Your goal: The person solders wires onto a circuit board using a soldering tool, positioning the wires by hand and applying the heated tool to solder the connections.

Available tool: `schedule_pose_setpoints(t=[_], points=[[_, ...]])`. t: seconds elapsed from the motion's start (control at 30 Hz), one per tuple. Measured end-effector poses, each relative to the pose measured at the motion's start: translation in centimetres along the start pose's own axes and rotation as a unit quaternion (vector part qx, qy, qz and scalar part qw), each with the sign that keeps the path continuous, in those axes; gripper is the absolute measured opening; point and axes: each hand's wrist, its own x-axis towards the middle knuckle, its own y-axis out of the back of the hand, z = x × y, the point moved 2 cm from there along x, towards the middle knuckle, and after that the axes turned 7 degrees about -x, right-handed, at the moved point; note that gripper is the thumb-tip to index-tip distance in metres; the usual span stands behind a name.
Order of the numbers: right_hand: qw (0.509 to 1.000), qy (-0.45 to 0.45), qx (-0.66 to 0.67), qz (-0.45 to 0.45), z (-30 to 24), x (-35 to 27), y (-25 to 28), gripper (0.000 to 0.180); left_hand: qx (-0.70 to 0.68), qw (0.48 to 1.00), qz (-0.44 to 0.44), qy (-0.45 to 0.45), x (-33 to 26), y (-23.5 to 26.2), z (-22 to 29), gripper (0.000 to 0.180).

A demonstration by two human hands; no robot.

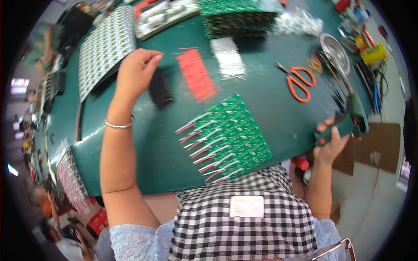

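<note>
My right hand (pixel 332 145) is wrapped round the green handle of a pistol-shaped soldering gun (pixel 358 114) at the table's right edge. My left hand (pixel 136 71) hangs above the far left with thumb and fingers pinched; whatever is between them is too small to make out. Just beside it lies a bundle of black wires (pixel 161 92). Further right are a bundle of red wires (pixel 196 74) and one of white wires (pixel 229 57). A green circuit board panel (pixel 246 132) lies before me, with several white and red wire pairs (pixel 208 150) sticking out along its left edge.
Orange-handled cutters (pixel 299 82) lie right of the wires, near a round metal dish (pixel 335 52). Behind stands a stack of green boards (pixel 239 21). A large panel with component rows (pixel 106 48) leans at far left. Wired boards (pixel 74 180) hang over the left edge.
</note>
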Motion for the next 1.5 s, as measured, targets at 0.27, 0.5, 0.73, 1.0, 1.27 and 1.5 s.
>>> schedule_pose_setpoints(t=[0.27, 0.5, 0.73, 1.0, 1.27, 1.5], points=[[0.999, 0.024, -0.020, -0.019, -0.1, 0.0, -0.3, 0.043, -0.001, 0.998, 0.034, 0.051, -4.5, 1.9, -1.8, 0.014], [0.999, 0.026, -0.029, -0.011, -0.1, -0.2, -0.6, 0.046, 0.122, 0.990, 0.000, -0.077, 1.1, -3.0, 2.4, 0.021], [0.999, 0.017, -0.041, -0.004, -0.2, -0.1, -0.4, 0.047, 0.200, 0.974, -0.104, -0.029, 3.5, -5.7, 3.2, 0.018], [0.999, 0.008, -0.019, -0.035, -0.2, 0.1, 0.0, 0.042, 0.112, 0.991, -0.065, 0.018, 3.9, -5.9, 2.5, 0.014], [0.999, 0.008, -0.011, -0.042, -0.3, 0.1, -0.3, 0.043, 0.148, 0.987, -0.064, -0.009, 3.7, -6.2, 3.1, 0.014], [0.999, 0.006, -0.014, -0.033, -0.3, 0.0, -0.5, 0.046, 0.153, 0.986, -0.062, 0.000, 3.7, -5.6, 3.1, 0.012]])
